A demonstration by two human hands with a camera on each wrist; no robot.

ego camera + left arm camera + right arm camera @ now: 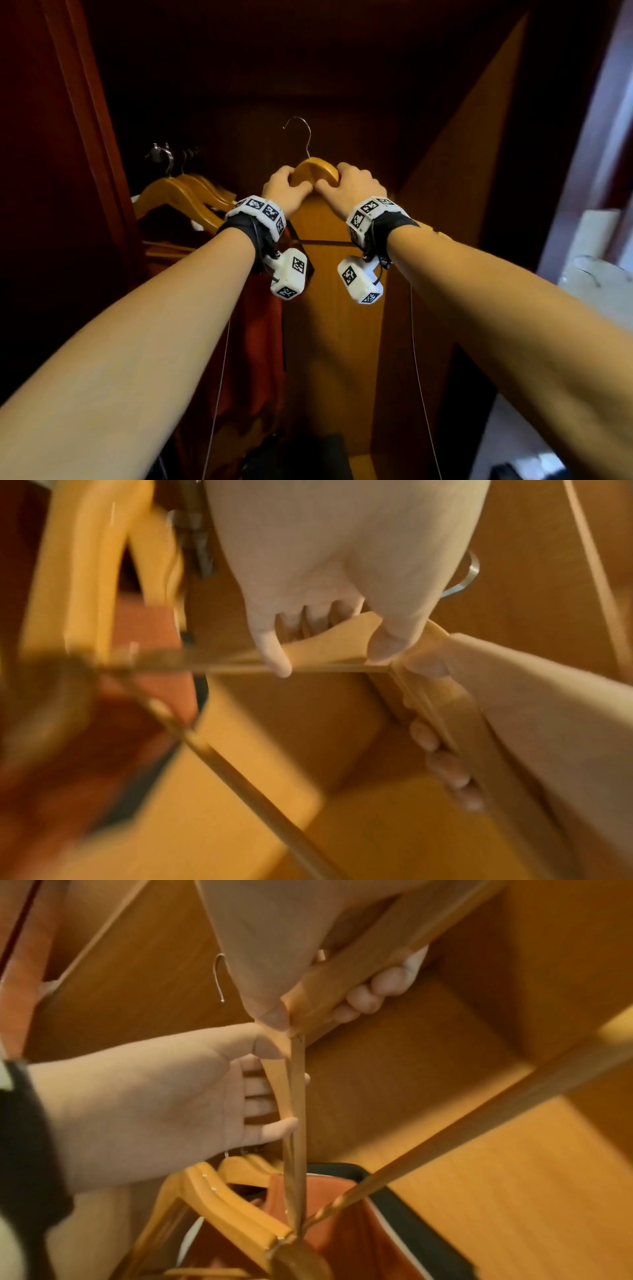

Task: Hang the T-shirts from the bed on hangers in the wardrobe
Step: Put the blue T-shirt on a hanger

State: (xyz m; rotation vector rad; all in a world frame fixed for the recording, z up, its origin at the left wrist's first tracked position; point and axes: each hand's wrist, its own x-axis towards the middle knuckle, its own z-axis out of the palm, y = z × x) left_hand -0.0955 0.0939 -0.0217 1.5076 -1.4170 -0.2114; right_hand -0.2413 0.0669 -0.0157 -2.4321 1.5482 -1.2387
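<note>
Fingers of the left hand [283, 188] and right hand [352, 190] were curled round the shoulders of a wooden hanger [314, 170], held hook-up inside the wardrobe [455, 144]. Both forearms reached forward, raised. To the left hung further hangers [185, 195] over a red garment [253, 342]. No T-shirt on the held hanger.

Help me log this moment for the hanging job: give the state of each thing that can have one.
Wooden hanger with metal hook: off the rail, bare of any shirt, hook upward, held by both hands.
Left hand: grips the hanger's left shoulder.
Right hand: grips its right shoulder.
Row of wooden hangers: hooked at the left of the wardrobe.
Red garment: hanging below that row.
</note>
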